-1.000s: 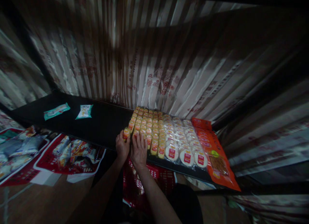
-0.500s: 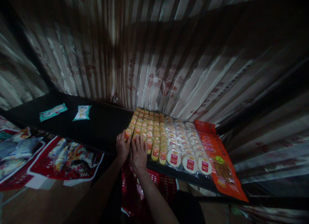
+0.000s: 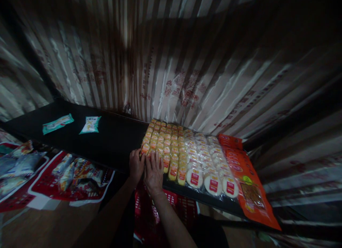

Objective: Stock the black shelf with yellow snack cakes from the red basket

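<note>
Rows of small yellow packaged cakes (image 3: 173, 153) stand on a black shelf (image 3: 114, 134). At the front left end of these rows, my left hand (image 3: 136, 165) has its fingers bent round the front cake of the leftmost row. Close beside it, my right hand (image 3: 154, 172) lies with its fingers stretched out against the front of the neighbouring rows. My fingers cover some of the front cakes. To the right are rows of round white cakes in clear wrap (image 3: 195, 177) with red labels.
Orange snack bags (image 3: 252, 194) lie at the right end. Two green-and-white packets (image 3: 91, 124) (image 3: 58, 124) rest on the shelf's left part. Below stand a red basket of snack bags (image 3: 40, 185) and another red basket (image 3: 184, 210). Pleated printed curtains (image 3: 184, 80) hang behind.
The view has shifted slightly, so the cakes and orange bags appear a little further right. Relative to the hands, the yellow rows sit slightly to the right. Both hands stay at the front.
</note>
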